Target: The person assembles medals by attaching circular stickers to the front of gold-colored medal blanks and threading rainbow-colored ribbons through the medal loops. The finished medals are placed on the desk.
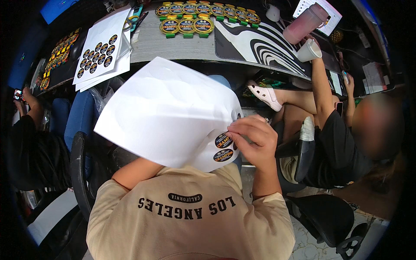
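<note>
A large white sticker sheet [169,108] is held up over my lap, bare over most of its face. Round black stickers with gold and white print are left at its right end. My right hand [255,138] is closed there, thumb and fingertips pinching the edge of a round sticker [224,141]. Whether that sticker has lifted off the sheet, I cannot tell. Another round sticker [223,155] lies just below it, and others are partly covered by my fingers. My left forearm [136,172] passes under the sheet, which hides my left hand and its fingers.
Gold medals [186,25] on green ribbons lie in rows on the grey desk [151,45]. More sticker sheets [102,47] and scissors [131,21] sit at left. At right, a co-worker's hand is by a white cup [309,50], near a pink tumbler [305,24]. Another person sits far left.
</note>
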Action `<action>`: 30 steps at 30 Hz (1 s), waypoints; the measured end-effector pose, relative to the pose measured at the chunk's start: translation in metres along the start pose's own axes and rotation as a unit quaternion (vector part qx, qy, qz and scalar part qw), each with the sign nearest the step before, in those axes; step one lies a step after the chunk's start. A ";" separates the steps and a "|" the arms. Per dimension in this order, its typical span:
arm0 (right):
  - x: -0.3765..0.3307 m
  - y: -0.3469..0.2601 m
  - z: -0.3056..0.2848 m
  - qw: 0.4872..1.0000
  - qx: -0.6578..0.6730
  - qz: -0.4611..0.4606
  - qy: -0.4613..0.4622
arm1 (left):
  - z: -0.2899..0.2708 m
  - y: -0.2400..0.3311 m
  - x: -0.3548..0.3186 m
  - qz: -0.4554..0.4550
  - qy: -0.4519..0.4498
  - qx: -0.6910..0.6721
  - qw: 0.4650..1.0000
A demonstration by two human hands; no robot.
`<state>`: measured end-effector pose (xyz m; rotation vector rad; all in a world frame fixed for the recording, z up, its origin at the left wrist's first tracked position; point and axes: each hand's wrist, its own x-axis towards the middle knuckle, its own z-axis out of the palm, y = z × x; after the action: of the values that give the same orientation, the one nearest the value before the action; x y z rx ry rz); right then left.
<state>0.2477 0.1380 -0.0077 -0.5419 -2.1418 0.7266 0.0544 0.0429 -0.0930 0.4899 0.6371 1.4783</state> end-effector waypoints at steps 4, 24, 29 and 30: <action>-0.001 -0.005 0.000 0.999 0.032 -0.008 0.000 | 0.009 0.008 -0.008 0.016 -0.021 -0.029 0.999; -0.010 -0.017 0.005 0.990 -0.064 -0.119 0.024 | 0.023 0.015 -0.021 0.028 -0.058 -0.077 0.995; -0.010 -0.018 0.006 0.984 -0.097 -0.148 0.029 | 0.024 0.016 -0.023 0.029 -0.062 -0.083 0.994; -0.010 -0.019 0.007 0.983 -0.101 -0.150 0.029 | 0.024 0.016 -0.024 0.031 -0.064 -0.084 0.994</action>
<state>0.2459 0.1159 -0.0048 -0.3286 -2.1906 0.3245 0.0582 0.0219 -0.0621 0.4719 0.3960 1.5305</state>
